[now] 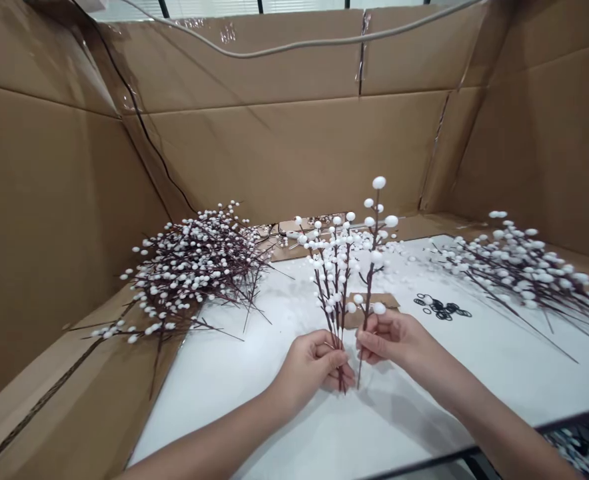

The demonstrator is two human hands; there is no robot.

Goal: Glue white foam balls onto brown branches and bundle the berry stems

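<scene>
Room over white board (234,370); stem piles (199,260) flank.

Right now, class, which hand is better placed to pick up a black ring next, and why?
Probably the right hand: the black rings lie on its side, nearer to it, and it holds just one berried stem. The left hand is farther away, holding several stems.

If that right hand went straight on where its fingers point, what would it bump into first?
The right hand would probably meet the bunch of white-berried stems held in the left hand; this single view leaves depth unclear.
</scene>
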